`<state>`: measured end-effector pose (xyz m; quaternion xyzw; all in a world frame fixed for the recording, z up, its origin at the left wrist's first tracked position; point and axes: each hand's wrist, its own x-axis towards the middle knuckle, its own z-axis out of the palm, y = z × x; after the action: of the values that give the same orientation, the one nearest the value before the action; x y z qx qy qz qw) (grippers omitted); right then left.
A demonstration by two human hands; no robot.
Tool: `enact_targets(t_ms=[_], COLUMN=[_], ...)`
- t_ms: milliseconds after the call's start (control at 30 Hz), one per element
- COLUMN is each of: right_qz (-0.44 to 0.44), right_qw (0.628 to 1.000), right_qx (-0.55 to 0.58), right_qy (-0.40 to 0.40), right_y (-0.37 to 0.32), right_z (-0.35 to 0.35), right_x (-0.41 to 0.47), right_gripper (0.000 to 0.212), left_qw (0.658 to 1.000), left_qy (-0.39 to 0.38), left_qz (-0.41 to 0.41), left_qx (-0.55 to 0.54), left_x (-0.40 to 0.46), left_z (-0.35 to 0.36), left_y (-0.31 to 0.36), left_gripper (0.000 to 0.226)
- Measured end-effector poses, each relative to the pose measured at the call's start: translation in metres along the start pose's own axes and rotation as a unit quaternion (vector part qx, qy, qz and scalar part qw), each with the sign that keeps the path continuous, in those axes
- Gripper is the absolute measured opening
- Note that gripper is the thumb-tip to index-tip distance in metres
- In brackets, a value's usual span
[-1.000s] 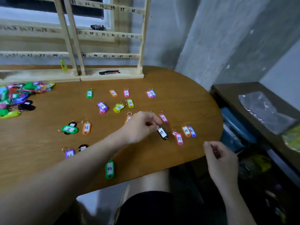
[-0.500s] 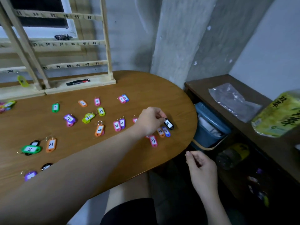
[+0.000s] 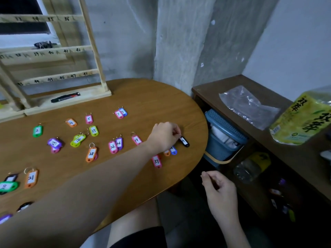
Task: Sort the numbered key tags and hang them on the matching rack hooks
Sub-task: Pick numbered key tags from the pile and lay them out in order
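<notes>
Pinching black tag [image 3: 184, 141] by its ring in left hand [image 3: 163, 136], right hand [image 3: 219, 191] loosely curled, empty; risks dropping it off table [image 3: 161, 101] edge.

Left hand [image 3: 164, 136] reaches across the wooden table [image 3: 161, 101]; fingertips pinch the ring of a black key tag [image 3: 184, 141], which lies on the table just right of the knuckles. Orange tag [image 3: 167, 153] and blue tag [image 3: 173, 150] lie partly hidden just below the hand; pink tag 37 [image 3: 156, 161] lies under the wrist. Pink tag [image 3: 136, 140] lies just left of the hand. Right hand [image 3: 221, 191] hangs off the table edge, well below the left, fingers loosely curled, contents not discernible. Numbered wooden rack [image 3: 59, 51] stands far left of both hands.
</notes>
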<state>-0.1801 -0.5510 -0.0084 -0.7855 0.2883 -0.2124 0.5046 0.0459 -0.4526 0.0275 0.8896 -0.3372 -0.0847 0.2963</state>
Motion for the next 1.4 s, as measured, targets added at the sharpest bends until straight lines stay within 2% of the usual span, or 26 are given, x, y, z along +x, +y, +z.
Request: enact_targets(t_ms=[233,367,567,733,833,933,1033,1100,1233,1400], right_qz=[-0.020,-0.048,-0.112,-0.179,-0.218,-0.250,-0.257,-0.257,-0.303,-0.354], right_qw=[0.999,0.997,0.989,0.968,0.947,0.921,0.898,0.883,0.844,0.791], right_qx=[0.030,0.052,0.043,0.043,0.049,0.045,0.049,0.047,-0.030,-0.130], right_qy=[-0.009,-0.037,-0.089,-0.168,-0.231,-0.296,-0.354,-0.390,-0.442,-0.482], right_y=[-0.015,-0.035,-0.072,-0.102,-0.125,-0.150,-0.173,-0.189,-0.215,-0.244], right_z=[0.015,0.037,0.088,0.157,0.202,0.247,0.287,0.312,0.357,0.412], right_x=[0.000,-0.001,-0.003,-0.018,-0.042,-0.072,-0.102,-0.120,-0.155,-0.189], right_gripper=[0.019,0.016,0.018,0.022,0.024,0.024,0.024,0.023,0.023,0.018], left_qw=[0.990,0.981,0.973,0.954,0.935,0.914,0.880,0.853,0.796,0.770], left_qy=[0.027,0.050,0.102,0.173,0.208,0.252,0.301,0.343,0.411,0.457], left_qz=[0.066,0.062,-0.017,-0.127,-0.204,-0.278,-0.345,-0.372,-0.428,-0.423], left_qx=[0.120,0.175,0.204,0.209,0.202,0.152,0.130,0.131,0.124,0.142], left_x=[-0.010,-0.030,-0.100,-0.200,-0.270,-0.341,-0.402,-0.435,-0.482,-0.501], left_z=[-0.015,-0.052,-0.120,-0.172,-0.200,-0.221,-0.230,-0.230,-0.229,-0.216], left_y=[-0.016,-0.036,-0.097,-0.170,-0.207,-0.240,-0.269,-0.285,-0.308,-0.325], left_gripper=[0.017,0.020,0.019,0.017,0.018,0.029,0.016,0.010,0.020,0.024])
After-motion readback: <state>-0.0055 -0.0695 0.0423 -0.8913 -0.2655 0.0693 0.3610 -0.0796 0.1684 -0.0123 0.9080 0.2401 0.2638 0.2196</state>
